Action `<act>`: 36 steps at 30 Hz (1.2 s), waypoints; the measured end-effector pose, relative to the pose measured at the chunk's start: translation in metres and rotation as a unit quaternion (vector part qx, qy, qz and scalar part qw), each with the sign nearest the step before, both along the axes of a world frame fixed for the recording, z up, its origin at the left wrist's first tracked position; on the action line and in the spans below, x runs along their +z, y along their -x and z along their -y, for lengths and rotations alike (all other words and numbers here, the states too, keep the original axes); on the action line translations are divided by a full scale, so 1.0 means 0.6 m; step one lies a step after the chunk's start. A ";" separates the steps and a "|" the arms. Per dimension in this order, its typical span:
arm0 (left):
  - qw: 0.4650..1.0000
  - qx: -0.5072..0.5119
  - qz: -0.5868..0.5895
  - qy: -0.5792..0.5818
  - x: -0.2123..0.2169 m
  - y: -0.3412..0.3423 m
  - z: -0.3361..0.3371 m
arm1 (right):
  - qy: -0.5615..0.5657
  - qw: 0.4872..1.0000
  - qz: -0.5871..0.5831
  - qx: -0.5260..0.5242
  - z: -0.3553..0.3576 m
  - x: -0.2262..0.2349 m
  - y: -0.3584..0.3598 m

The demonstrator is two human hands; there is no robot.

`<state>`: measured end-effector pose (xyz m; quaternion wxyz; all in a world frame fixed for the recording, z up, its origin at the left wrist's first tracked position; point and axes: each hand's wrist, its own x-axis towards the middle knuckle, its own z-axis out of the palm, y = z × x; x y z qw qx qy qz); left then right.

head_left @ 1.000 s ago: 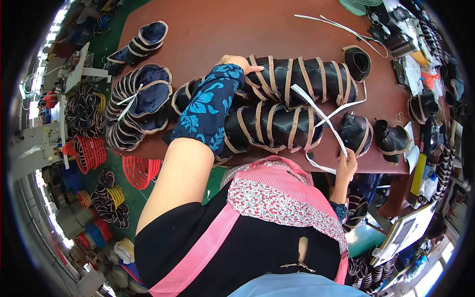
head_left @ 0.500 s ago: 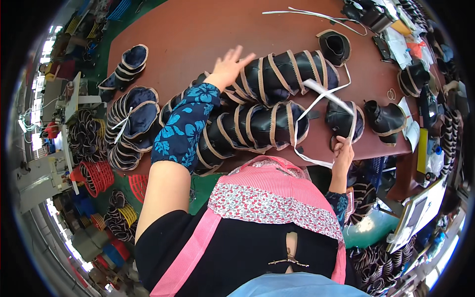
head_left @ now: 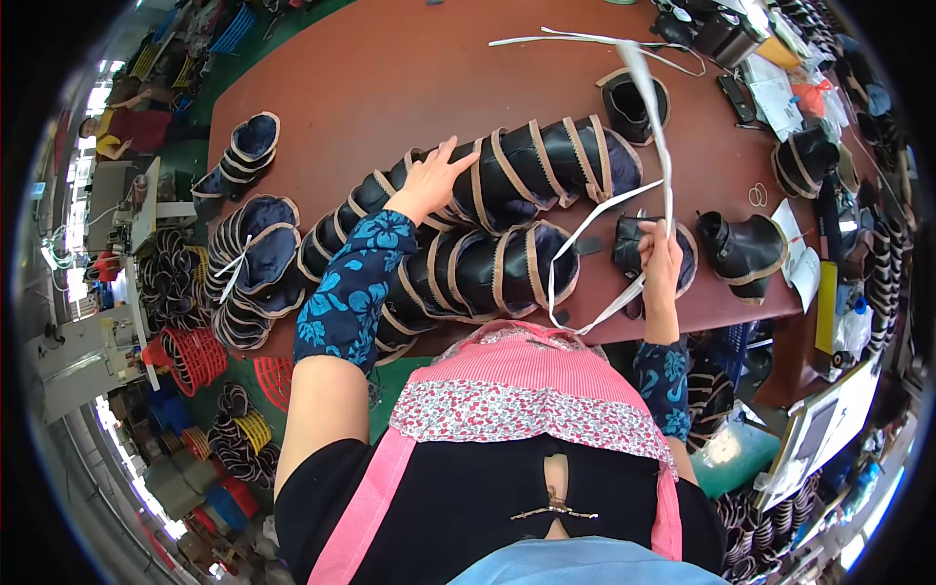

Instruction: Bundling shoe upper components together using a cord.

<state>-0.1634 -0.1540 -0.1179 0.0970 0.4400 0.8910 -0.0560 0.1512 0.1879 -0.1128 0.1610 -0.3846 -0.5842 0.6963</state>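
My left hand point(head_left: 431, 178) lies flat, fingers spread, on the upper row of nested black shoe uppers with tan trim point(head_left: 526, 171) on the brown table point(head_left: 390, 78). A second row of the same uppers point(head_left: 478, 268) lies just below it, near the table's front edge. My right hand point(head_left: 661, 255) grips a bundle of long pale strips point(head_left: 651, 107) that loop up over the table and down to the left. Beside that hand sits a single black upper point(head_left: 629, 244).
More nested uppers are stacked at the left point(head_left: 255, 263) and far left point(head_left: 249, 146). Loose black uppers point(head_left: 746, 249), point(head_left: 634, 97) lie on the right with papers and tools. Red baskets point(head_left: 190, 356) sit on the green floor. Another person point(head_left: 127, 127) works at the far left.
My left hand slid right along the upper row and flattened on it. My right hand lifted the pale strips higher, so they now arch over the table.
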 end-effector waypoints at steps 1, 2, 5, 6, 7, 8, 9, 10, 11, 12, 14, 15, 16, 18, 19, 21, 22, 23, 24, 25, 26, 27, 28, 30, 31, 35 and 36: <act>0.999 0.034 0.024 -0.022 0.001 -0.002 -0.014 | -0.042 0.999 -0.008 0.019 -0.021 -0.021 0.017; 0.996 0.067 0.049 -0.045 0.007 -0.007 -0.034 | -0.085 0.996 -0.014 0.037 -0.043 -0.040 0.038; 0.985 0.168 0.022 -0.034 0.020 -0.022 -0.143 | -0.229 0.967 0.058 0.090 -0.093 -0.055 0.131; 0.976 0.197 0.018 -0.086 0.018 -0.032 -0.180 | -0.259 0.953 0.102 0.122 -0.103 -0.050 0.169; 0.970 0.210 0.041 -0.117 0.013 -0.038 -0.222 | -0.270 0.947 0.093 0.146 -0.111 -0.067 0.212; 0.962 0.221 0.065 -0.149 0.004 -0.039 -0.259 | -0.282 0.940 0.085 0.170 -0.114 -0.083 0.246; 0.958 0.221 0.078 -0.163 -0.014 -0.038 -0.273 | -0.269 0.924 0.094 0.256 -0.103 -0.066 0.276; 0.961 0.205 0.086 -0.164 -0.028 -0.035 -0.303 | -0.207 0.921 0.136 0.300 -0.115 -0.111 0.298; 0.962 0.204 0.090 -0.157 -0.048 -0.032 -0.302 | -0.234 0.908 0.128 0.324 -0.097 -0.121 0.319; 0.957 0.217 0.106 -0.163 -0.068 -0.027 -0.306 | -0.263 0.906 0.094 0.318 -0.101 -0.151 0.330; 0.958 0.221 0.085 -0.159 -0.083 -0.031 -0.295 | -0.231 0.920 0.060 0.309 -0.110 -0.138 0.336; 0.959 0.220 0.075 -0.164 -0.085 -0.031 -0.298 | -0.238 0.919 0.058 0.310 -0.128 -0.133 0.343; 0.962 0.212 0.062 -0.164 -0.088 -0.032 -0.289 | -0.249 0.917 0.069 0.303 -0.139 -0.126 0.353; 0.963 0.198 0.046 -0.176 -0.089 -0.036 -0.289 | -0.252 0.932 0.031 0.259 -0.181 -0.117 0.366; 0.968 0.193 0.026 -0.158 -0.091 -0.043 -0.286 | -0.248 0.933 0.077 0.250 -0.200 -0.109 0.381; 0.977 0.155 0.010 -0.143 -0.089 -0.059 -0.308 | -0.231 0.957 0.021 0.176 -0.252 -0.133 0.406; 0.982 0.138 0.008 -0.131 -0.089 -0.066 -0.326 | -0.278 0.946 0.021 0.166 -0.286 -0.146 0.417; 0.986 0.116 0.007 -0.120 -0.090 -0.071 -0.349 | -0.268 0.947 0.044 0.173 -0.318 -0.160 0.424; 0.989 0.118 0.010 -0.092 -0.094 -0.074 -0.360 | -0.261 0.946 0.038 0.188 -0.326 -0.157 0.431; 0.991 0.112 0.011 -0.072 -0.099 -0.073 -0.381 | -0.317 0.930 0.066 0.176 -0.335 -0.161 0.425; 0.989 0.142 0.034 -0.031 -0.089 -0.065 -0.378 | -0.333 0.916 0.155 0.163 -0.301 -0.128 0.434; 0.993 0.086 0.007 -0.077 -0.063 -0.051 -0.377 | -0.368 0.902 0.161 0.159 -0.282 -0.106 0.419; 0.982 0.073 0.018 -0.175 -0.030 -0.036 -0.389 | -0.413 0.897 0.105 0.117 -0.268 -0.094 0.390; 0.941 0.016 0.009 -0.339 0.032 -0.015 -0.483 | -0.202 0.975 -0.065 0.071 -0.261 -0.069 0.283; 0.933 -0.013 0.042 -0.358 0.056 -0.004 -0.536 | -0.114 0.989 -0.076 0.055 -0.253 -0.038 0.218; 0.915 -0.149 0.070 -0.369 0.063 0.038 -0.724 | 0.035 0.999 -0.006 -0.035 -0.173 -0.006 -0.029; 0.896 -0.200 0.085 -0.388 0.031 0.041 -0.785 | 0.068 0.996 0.024 -0.050 -0.167 -0.012 -0.086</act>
